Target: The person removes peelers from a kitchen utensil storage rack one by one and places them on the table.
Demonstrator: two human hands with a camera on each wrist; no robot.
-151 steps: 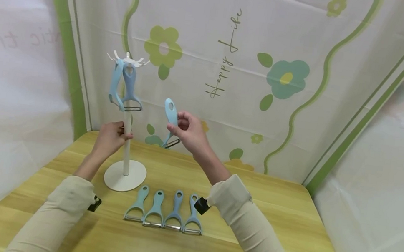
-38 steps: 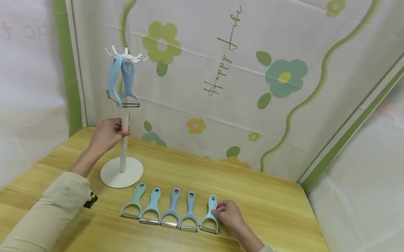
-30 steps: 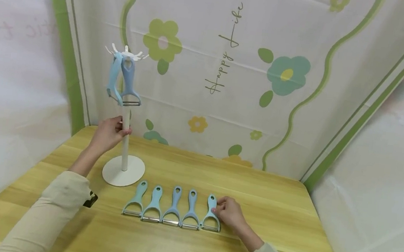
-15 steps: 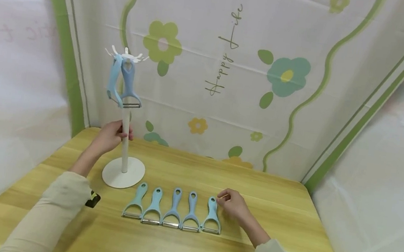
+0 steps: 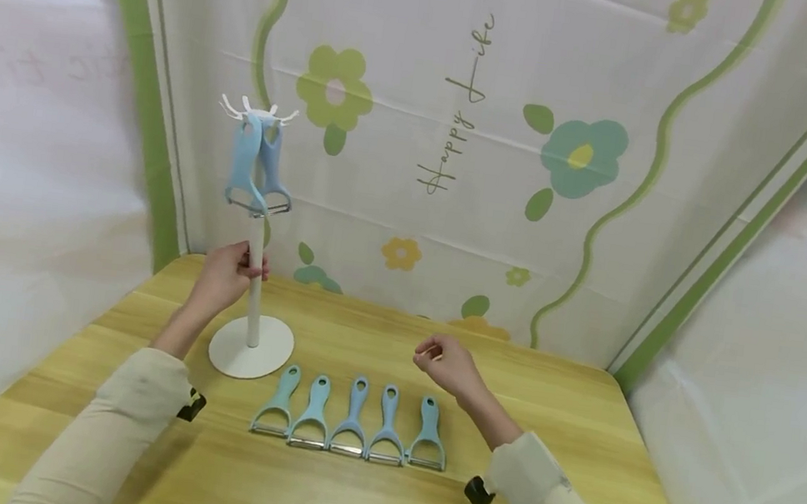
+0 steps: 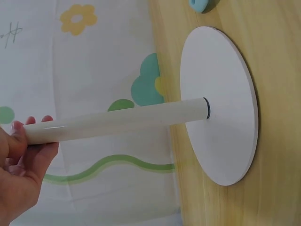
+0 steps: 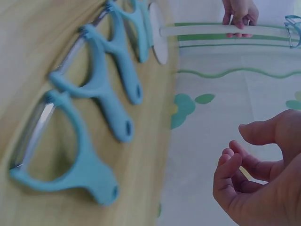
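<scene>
My left hand [image 5: 224,276] grips the pole of a white hook stand [image 5: 254,309], thumb and fingers round it below the hanging peelers. In the left wrist view the same pole [image 6: 127,120] rises from a round base [image 6: 221,146]. Two peelers hang from the top hooks, a light blue one [image 5: 245,157] and a darker blue one [image 5: 271,164]. Over the table my right hand [image 5: 451,367] hovers with loosely curled fingers, holding nothing. Just below it lies the rightmost light blue peeler [image 5: 429,423], which appears closest in the right wrist view too [image 7: 87,165].
Several more peelers [image 5: 352,414] lie in a row, blades toward me, on the wooden table [image 5: 543,404]. The row begins close to the stand's base [image 5: 228,355]. A flower-printed curtain [image 5: 382,182] hangs behind the table's far edge.
My right hand, which held a light blue peeler in the air, laid it at the row's right end, let go and rose away. The stand's top has turned, swinging the hanging peelers round.
</scene>
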